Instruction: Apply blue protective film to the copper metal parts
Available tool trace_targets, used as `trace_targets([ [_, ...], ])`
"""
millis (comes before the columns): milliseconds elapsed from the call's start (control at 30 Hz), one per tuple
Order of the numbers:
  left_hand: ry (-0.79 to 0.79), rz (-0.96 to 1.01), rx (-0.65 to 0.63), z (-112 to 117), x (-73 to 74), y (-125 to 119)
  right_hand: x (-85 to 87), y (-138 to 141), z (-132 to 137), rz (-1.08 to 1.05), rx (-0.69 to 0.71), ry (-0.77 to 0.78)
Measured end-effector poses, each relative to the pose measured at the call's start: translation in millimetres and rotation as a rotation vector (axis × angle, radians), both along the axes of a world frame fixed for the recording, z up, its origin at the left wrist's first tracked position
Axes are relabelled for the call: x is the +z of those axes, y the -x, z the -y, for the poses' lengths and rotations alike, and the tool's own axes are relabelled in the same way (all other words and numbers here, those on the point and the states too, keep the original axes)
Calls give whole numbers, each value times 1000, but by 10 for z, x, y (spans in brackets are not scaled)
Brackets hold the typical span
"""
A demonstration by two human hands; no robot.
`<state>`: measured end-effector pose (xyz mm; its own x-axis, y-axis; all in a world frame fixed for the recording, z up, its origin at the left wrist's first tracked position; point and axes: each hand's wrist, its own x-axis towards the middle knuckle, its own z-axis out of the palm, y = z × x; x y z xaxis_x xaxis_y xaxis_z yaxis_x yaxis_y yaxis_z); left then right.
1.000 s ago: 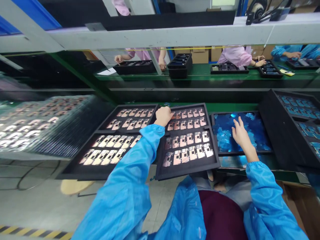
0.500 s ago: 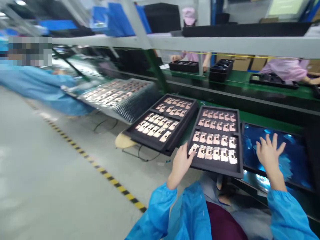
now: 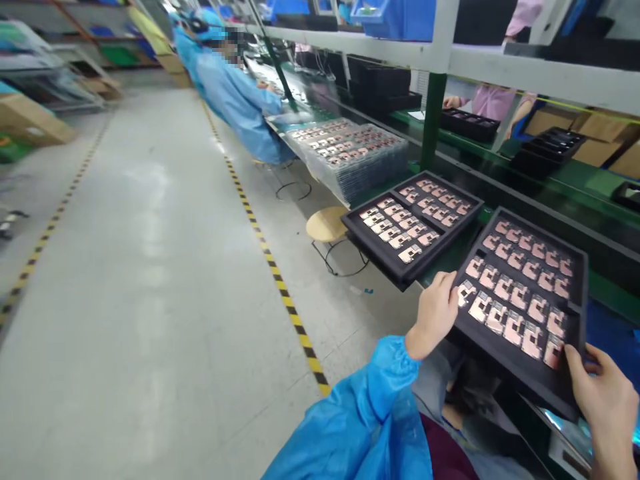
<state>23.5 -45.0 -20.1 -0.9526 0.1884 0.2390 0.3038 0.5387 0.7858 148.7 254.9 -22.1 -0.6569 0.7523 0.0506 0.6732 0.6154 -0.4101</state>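
Observation:
A black tray (image 3: 520,360) with rows of small coppery and silver plates (image 3: 517,293) is between my two hands. My left hand (image 3: 434,312) is closed on its left edge, thumb over the rim beside a plate. At the near right corner my right hand (image 3: 603,387) grips the tray, the thumb on top and the other fingers round the side. Left of it, a second black tray (image 3: 385,257) holds similar plates, some rows bright and some coppery. It sits at the bench edge, apart from my hands.
A stack of clear trays (image 3: 370,163) with more plates stands farther along the bench. A round stool (image 3: 326,224) is below the bench edge. Co-workers in blue (image 3: 237,90) sit beyond. Yellow-black floor tape (image 3: 280,283) lines the aisle (image 3: 150,267).
My right hand has moved from the blue surface at the right onto the tray's right corner and closed on it. My left hand stays at the left edge. The view has turned left.

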Motion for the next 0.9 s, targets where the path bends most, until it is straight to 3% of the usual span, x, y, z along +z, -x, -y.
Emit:
trace_targets([
  [133,-122,-84,-1,284,305,340,410,88,240,-201,-12,-6],
  [233,-116,-84,-10,780,545,864,668,461,653,-381,131,92],
  [300,-49,-38,4,1201,662,1266,700,857,1050,-464,256,138],
  [433,51,61,107,1993,694,1893,448,1682,1963,-683,367,332],
  [567,15,164,262,2514,526,2182,140,2091,2684,-576,378,390],
  [667,-104,310,284,2683,404,2265,-67,2063,3036,-546,309,464],
  [767,-205,521,281,2697,382,2318,-235,1984,3267,-584,335,708],
  [833,-196,581,297,2675,432,2354,-263,1994,3366,-581,381,829],
  [900,-172,590,314,2655,517,2387,-199,2053,3426,-599,406,852],
])
